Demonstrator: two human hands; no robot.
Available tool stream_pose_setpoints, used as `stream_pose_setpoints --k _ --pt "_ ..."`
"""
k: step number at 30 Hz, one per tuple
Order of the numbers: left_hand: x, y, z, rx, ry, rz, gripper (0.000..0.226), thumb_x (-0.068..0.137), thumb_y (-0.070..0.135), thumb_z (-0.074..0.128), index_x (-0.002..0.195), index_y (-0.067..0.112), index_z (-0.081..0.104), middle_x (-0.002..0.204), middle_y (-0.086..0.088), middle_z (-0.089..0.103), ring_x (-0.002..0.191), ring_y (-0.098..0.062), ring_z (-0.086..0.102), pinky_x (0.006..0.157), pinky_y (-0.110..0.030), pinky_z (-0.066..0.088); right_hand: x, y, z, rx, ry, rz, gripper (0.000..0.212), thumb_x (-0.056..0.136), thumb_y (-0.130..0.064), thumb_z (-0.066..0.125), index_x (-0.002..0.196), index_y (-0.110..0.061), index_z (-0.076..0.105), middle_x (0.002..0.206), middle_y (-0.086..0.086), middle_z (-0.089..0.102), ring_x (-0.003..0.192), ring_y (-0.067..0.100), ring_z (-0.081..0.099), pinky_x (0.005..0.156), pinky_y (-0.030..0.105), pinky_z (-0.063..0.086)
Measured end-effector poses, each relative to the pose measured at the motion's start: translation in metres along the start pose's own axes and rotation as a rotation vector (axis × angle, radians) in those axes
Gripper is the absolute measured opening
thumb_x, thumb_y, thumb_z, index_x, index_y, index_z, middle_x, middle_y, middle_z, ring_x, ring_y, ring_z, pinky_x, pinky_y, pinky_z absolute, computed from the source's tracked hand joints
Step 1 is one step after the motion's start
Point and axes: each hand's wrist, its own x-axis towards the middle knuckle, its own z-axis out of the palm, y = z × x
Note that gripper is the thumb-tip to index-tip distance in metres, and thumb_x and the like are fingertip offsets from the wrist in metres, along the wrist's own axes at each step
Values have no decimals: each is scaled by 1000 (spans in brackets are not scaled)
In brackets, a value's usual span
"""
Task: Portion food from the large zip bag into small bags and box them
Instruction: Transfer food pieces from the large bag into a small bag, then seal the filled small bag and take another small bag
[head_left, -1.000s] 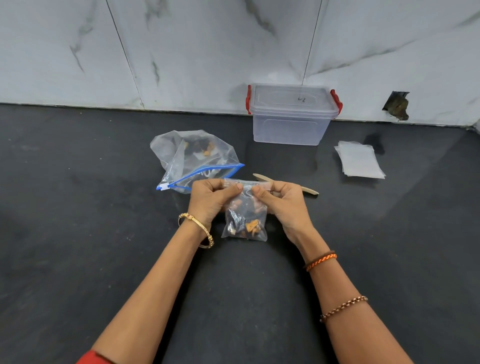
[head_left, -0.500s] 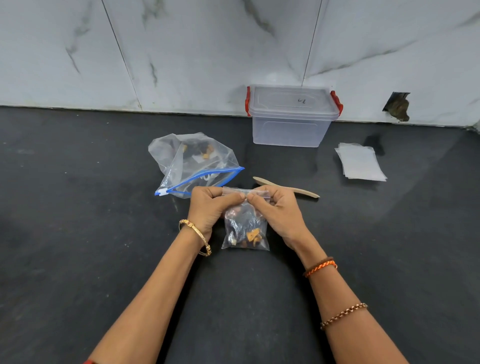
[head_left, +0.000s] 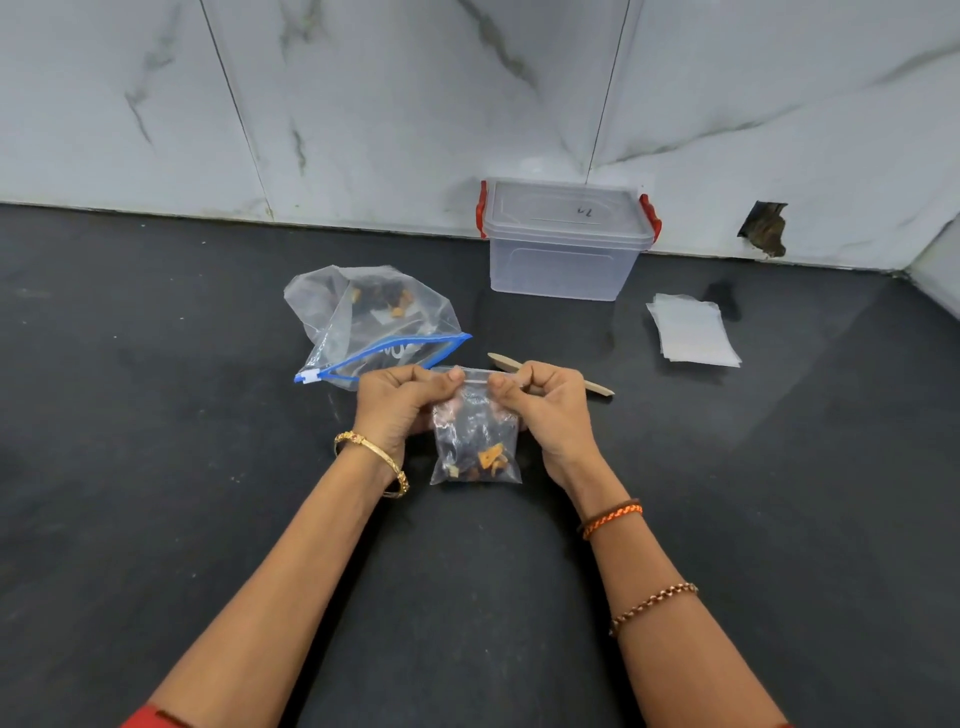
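Both hands are up over the dark counter (head_left: 156, 467), and they've got the small bag (head_left: 475, 441) between them. The left hand (head_left: 400, 402) pinches the top edge at its left corner, fingers curled in tight; the right hand (head_left: 545, 408) pinches the same strip at the right corner. The bag hangs upright from that grip, with dark and orange bits of food settled in its bottom.

Just behind the left hand lies the large zip bag (head_left: 374, 322), crumpled, its blue zip strip facing the hands, a little food visible at its far end. Whether the zip is sealed I can't tell. Peeking out behind the right hand, a wooden spatula (head_left: 597, 387) lies flat on the counter, partly hidden by the knuckles.

Further back, against the marble wall, stands the clear box (head_left: 566, 244), lid on, red clips at both ends. To its right, well apart from the hands, a flat stack of empty small bags (head_left: 691, 335) lies on the counter.
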Motion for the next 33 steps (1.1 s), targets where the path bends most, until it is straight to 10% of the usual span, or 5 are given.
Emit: stream_pose_setpoints --k 11,18,24,33 --pt "-23 13 -45 70 146 154 22 87 12 59 67 6 64 48 5 64 45 -6 58 47 -21 51 -22 0 53 -142 13 -2 29 94 -20 52 67 -10 57 60 6 63 56 18 60 54 28 48" --pt "-30 43 -152 669 401 481 33 90 22 57 62 6 60 51 -6 48 51 -15 39 52 -27 35 -28 14 169 -289 -59 -35 20 88 -25 58 71 -28 48 71 9 64 64 29 66 65 52 55" --pt "-5 47 -215 824 460 331 25 90 23 57 85 3 71 73 -13 66 71 -19 55 72 -31 45 -21 27 240 -95 -76 233 19 88 -10 59 102 -17 48 93 19 67 65 16 62 55 27 54" --pt "1 33 -220 830 566 281 26 89 28 57 102 9 69 96 -10 71 94 -26 63 80 -29 44 -21 45 237 -320 -56 65 33 87 -25 61 119 -18 52 103 -4 63 82 12 65 88 38 52"
